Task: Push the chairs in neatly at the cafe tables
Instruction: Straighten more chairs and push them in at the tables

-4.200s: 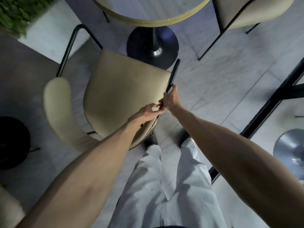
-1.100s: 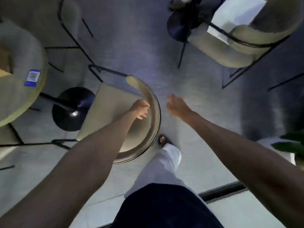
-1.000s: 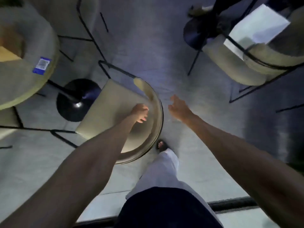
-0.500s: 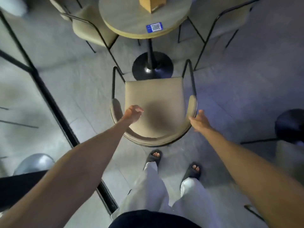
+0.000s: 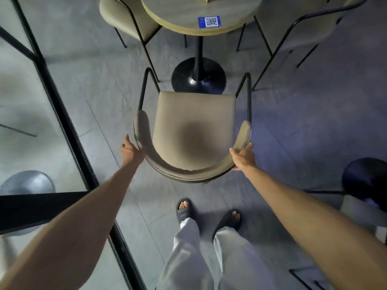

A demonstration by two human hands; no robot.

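A beige padded chair (image 5: 194, 122) with a black metal frame stands in front of me, its seat facing a round cafe table (image 5: 180, 21). Its front edge reaches the table's black base (image 5: 199, 77), and the seat is out from under the top. The curved backrest is the part closest to me. My left hand (image 5: 130, 150) lies against the outside of the backrest's left end, fingers apart. On the right end rests my right hand (image 5: 244, 156), thumb and fingers spread, not closed around it.
Two more beige chairs stand at the table, one far left (image 5: 125, 19) and one far right (image 5: 303, 32). A black-framed glass partition (image 5: 62, 122) runs along my left. Another dark table base (image 5: 366, 181) is at the right. My sandalled feet stand behind the chair.
I turned from an earlier chair to this one. Over the last half second my left hand moved from above the seat to the backrest's outer left side; my right hand stayed at the right end.
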